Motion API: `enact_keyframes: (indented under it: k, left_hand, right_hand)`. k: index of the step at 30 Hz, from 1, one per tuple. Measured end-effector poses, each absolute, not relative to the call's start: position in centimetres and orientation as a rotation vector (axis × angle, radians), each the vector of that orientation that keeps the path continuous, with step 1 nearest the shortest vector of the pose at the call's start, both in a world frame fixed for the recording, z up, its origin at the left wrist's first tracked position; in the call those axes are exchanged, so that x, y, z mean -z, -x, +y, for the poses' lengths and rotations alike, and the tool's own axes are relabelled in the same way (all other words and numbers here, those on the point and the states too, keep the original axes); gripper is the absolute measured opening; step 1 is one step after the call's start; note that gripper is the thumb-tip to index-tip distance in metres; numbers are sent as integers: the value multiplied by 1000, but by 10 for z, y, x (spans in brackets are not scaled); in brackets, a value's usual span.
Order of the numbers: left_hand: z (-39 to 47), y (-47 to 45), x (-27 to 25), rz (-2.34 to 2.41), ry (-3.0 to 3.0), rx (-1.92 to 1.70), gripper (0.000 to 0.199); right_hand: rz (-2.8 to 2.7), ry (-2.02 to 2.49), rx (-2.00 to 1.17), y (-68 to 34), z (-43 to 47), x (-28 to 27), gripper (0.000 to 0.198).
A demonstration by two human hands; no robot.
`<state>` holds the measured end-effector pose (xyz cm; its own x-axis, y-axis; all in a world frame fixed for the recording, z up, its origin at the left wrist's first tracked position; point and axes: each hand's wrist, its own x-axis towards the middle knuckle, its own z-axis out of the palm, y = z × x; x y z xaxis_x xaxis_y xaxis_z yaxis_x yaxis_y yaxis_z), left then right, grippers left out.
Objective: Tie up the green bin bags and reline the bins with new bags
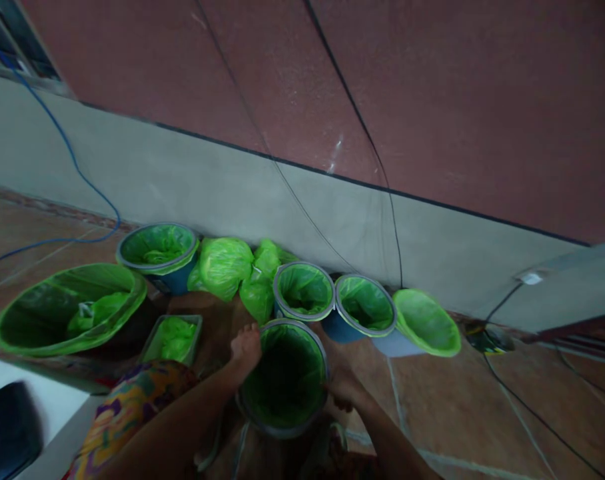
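The green-lined bin [285,380] sits on the tiled floor [457,413] at the bottom centre, directly between the person's forearms. The left hand [245,347] rests on its rim at about ten o'clock, fingers curled over the edge and closed on the liner there. The right hand [343,390] grips the rim at about three o'clock, fingers pinched together on the edge. Just beyond the bin, at twelve o'clock, stands a second lined bin [304,291], with a third [365,303] touching it at its three o'clock and a tipped bin [425,322] leaning further right. At eleven o'clock from the held bin lie tied green bags [225,267] against the wall [232,187]. Further left stands a blue bin [158,248], and at nine o'clock a small square bin [174,338] and a wide green-lined basin [65,308]. Black cables [362,127] run down the wall, and a blue cable [72,160] loops at upper left.
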<state>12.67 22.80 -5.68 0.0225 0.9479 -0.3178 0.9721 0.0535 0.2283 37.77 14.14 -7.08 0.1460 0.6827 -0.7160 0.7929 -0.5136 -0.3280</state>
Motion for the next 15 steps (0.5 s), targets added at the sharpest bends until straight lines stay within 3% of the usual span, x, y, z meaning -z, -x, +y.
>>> enact_keyframes:
  k: [5,15]
  left_hand:
    - [224,-122,49,1958,-2030,182,33]
    - [224,-116,61,1933,-1956,287,35]
  right_hand:
    - [1659,-2388,878,-379,163,82,23]
    - [1674,-2381,745,-362,169,93,24]
